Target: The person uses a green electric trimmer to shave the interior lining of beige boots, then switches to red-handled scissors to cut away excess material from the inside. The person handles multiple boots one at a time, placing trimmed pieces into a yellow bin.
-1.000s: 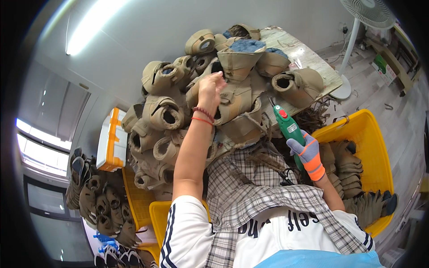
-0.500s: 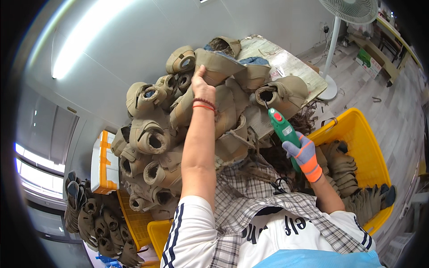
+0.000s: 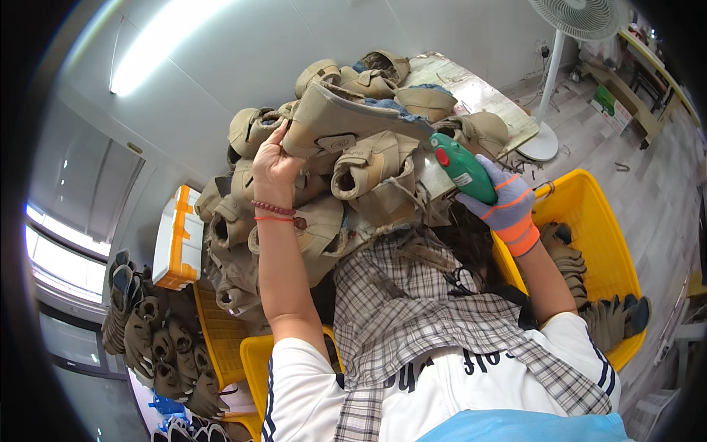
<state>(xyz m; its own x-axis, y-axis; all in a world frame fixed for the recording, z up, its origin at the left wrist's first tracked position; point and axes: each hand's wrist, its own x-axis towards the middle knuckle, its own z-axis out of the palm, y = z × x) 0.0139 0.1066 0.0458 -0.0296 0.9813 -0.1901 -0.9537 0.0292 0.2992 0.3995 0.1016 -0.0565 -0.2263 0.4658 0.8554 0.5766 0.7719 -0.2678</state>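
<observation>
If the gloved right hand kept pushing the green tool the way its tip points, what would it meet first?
Probably the tan shoe upper held up by the left hand; the green tool in the right hand already sits at its edge, though depth is unclear.

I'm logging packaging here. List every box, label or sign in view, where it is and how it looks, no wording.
Box: left of the shoe pile, oblong, white with orange bands.
Package: on the floor at far right beside the fan, flat, green and white.
Label: oval patch on the tan shoe upper in the left hand.

A white rectangular box with orange bands lies at the left of the shoe pile. A green-and-white box stands on the floor beside the fan.
</observation>
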